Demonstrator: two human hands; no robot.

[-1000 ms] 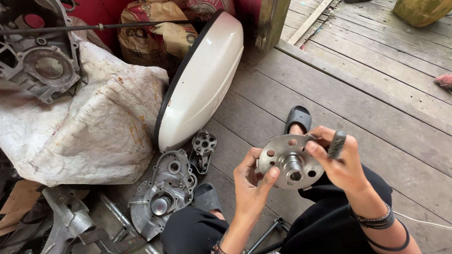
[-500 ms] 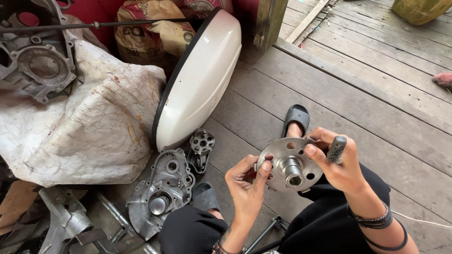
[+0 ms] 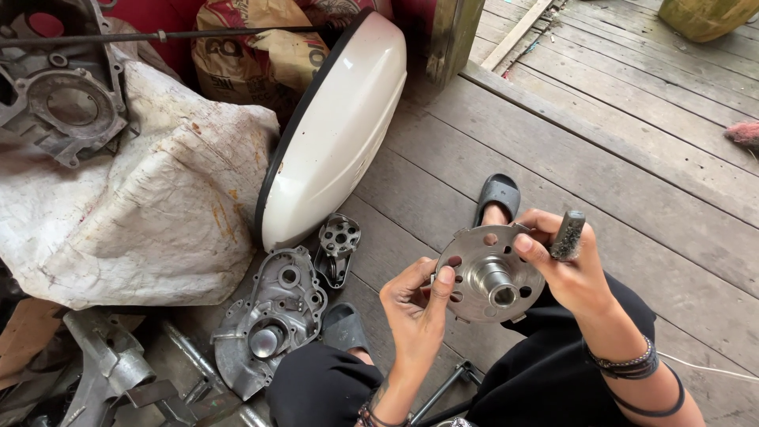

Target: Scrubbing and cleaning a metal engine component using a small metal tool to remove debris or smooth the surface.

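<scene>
A round metal disc with a central hub and several holes (image 3: pixel 490 274) is held up over my lap between both hands. My left hand (image 3: pixel 415 312) pinches its lower left rim with thumb and fingers. My right hand (image 3: pixel 565 269) grips the upper right rim and also carries a small wire brush (image 3: pixel 568 235), its bristled head sticking up above the fingers. I sit on a wooden plank floor (image 3: pixel 601 158), one foot in a dark sandal (image 3: pixel 496 194) just beyond the disc.
A white curved body panel (image 3: pixel 336 134) leans at the centre. Below it lie a small perforated metal part (image 3: pixel 338 239) and a grey engine cover (image 3: pixel 269 324). A dirty white sack (image 3: pixel 134 205), an engine casing (image 3: pixel 63 103) and metal pieces (image 3: pixel 111 372) crowd the left.
Both hands keep the disc; it has tilted slightly and my left fingers have shifted on its rim. The view has drifted a little.
</scene>
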